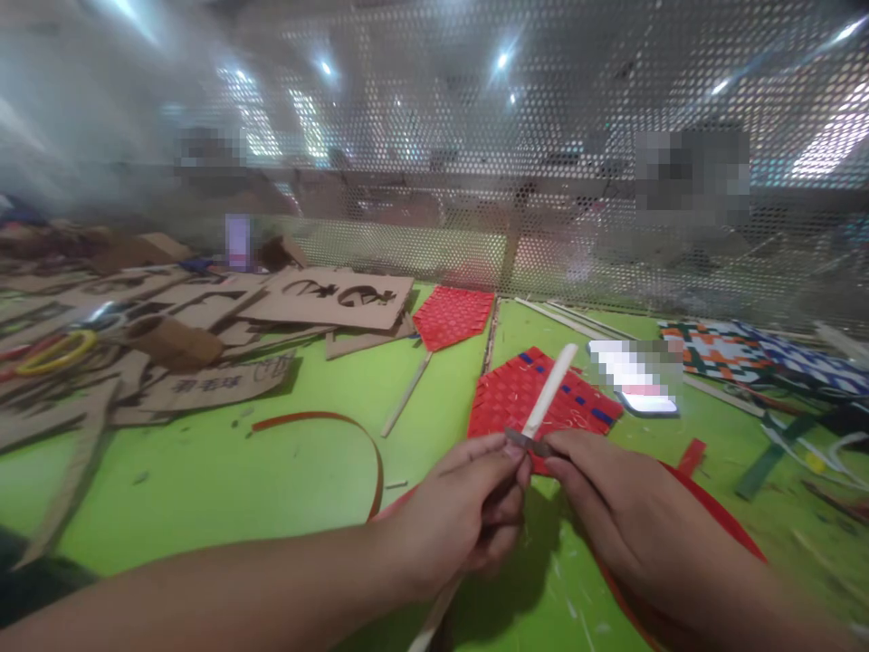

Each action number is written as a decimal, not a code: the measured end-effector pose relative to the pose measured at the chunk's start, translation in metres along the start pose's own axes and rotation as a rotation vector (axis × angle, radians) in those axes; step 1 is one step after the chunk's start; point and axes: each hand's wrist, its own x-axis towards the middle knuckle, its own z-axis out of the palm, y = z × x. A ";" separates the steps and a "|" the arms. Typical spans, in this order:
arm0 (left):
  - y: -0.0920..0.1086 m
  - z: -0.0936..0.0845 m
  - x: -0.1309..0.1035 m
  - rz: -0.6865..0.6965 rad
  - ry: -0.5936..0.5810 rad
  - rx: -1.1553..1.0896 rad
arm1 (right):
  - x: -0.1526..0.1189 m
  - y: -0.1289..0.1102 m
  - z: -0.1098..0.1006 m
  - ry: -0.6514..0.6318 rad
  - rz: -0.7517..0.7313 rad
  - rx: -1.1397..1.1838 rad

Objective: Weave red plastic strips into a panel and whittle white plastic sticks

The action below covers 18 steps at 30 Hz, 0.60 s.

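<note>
Behind the bright green table [204, 493], a perforated screen [434, 217] blurs whatever lies beyond it, and blocky patches cover parts of that view. On the table, similar patches mask most of the phone [655, 400], leaving only a pale lower corner clear. Both my forearms run out of view at the bottom, and so does the lower end of the pale wooden strip I'm working on. My left hand [468, 507] hides the middle of that strip [553, 385], and my curled fingers make it hard to see how the thin dark blade [526, 441] is gripped; its right end disappears into my right hand [625, 498].

My left hand is closed around the strip, thumb uppermost near the blade. The strip's bare upper part slants up and away from me, just beyond my fingertips and between my two hands, while its lower part emerges under my left wrist. My right fingers pinch the blade, which lies across the strip. Past my hands is a red woven piece [499, 398], partly covered by the strip and my fingers.
</note>
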 end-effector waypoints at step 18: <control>0.006 0.002 -0.012 -0.121 -0.125 -0.096 | 0.003 0.019 -0.018 0.126 -0.004 0.061</control>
